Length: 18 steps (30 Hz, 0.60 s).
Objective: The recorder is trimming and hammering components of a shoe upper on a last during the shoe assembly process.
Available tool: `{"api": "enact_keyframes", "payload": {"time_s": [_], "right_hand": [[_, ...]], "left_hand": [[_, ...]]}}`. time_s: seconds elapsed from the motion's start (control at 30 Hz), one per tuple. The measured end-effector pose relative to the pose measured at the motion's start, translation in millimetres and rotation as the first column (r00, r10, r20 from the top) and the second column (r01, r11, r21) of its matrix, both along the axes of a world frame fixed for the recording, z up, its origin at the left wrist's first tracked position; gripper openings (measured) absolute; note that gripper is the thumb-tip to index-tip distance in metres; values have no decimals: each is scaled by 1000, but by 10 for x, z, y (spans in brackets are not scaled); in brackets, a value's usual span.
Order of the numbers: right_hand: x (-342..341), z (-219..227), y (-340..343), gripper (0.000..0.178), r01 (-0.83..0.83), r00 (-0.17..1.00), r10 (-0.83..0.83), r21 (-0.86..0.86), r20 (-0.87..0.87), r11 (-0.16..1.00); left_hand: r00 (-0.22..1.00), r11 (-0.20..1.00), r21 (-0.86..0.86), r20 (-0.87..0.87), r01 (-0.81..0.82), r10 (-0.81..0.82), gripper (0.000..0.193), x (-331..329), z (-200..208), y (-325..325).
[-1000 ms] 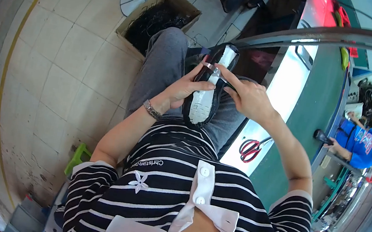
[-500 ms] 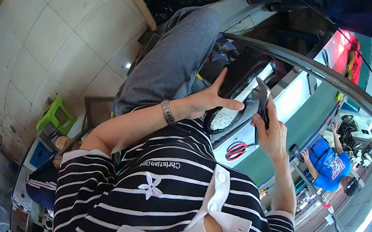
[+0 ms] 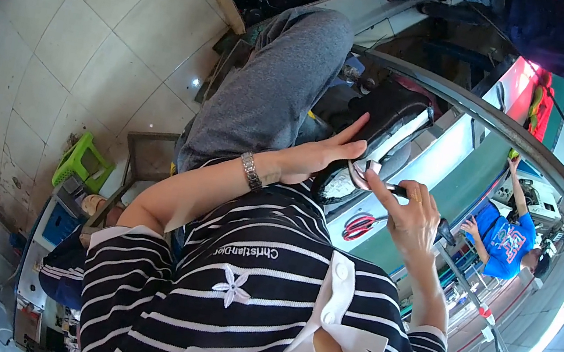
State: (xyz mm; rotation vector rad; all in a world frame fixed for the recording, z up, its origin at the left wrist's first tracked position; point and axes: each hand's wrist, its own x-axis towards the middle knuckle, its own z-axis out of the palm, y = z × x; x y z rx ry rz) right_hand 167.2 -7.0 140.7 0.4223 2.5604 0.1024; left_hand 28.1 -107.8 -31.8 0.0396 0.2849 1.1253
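Observation:
A black shoe [image 3: 381, 110] lies bottom side up and slanting over my lap, its pale sole side [image 3: 403, 131] facing right. My left hand [image 3: 326, 155] grips its near side, thumb and fingers spread along the black edge. In my right hand [image 3: 410, 211] is a pincers-like tool [image 3: 366, 174] with a curved silver metal head and a dark handle. My index finger stretches along the tool toward its head. The head is at the white near end of the shoe, close to my left thumb; whether it bites on the edge I cannot tell.
Red-handled scissors [image 3: 361, 226] lie on the pale bench to the right, beside a green belt [image 3: 437, 183]. A metal rail [image 3: 486, 115] crosses beyond the shoe. Far left stand a cardboard box [image 3: 233, 0] of black material and a green stool [image 3: 84, 163]. A co-worker in blue [image 3: 509, 244] works at right.
My right hand has brought the tool down toward the near end of the shoe, turning its head. My left hand still holds the shoe. The co-worker's arm has reached farther out.

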Motion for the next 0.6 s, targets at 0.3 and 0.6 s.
{"api": "enact_keyframes", "payload": {"time_s": [0.3,0.6], "right_hand": [[-243,333,172,74,220,972,-190,-256,140,941],[-99,-87,19,68,224,972,-233,-150,-41,963]], "left_hand": [[862,964,87,-433,-251,264,66,134,119,40],[766,975,193,-609,-108,206,103,0,71,-9]]}}
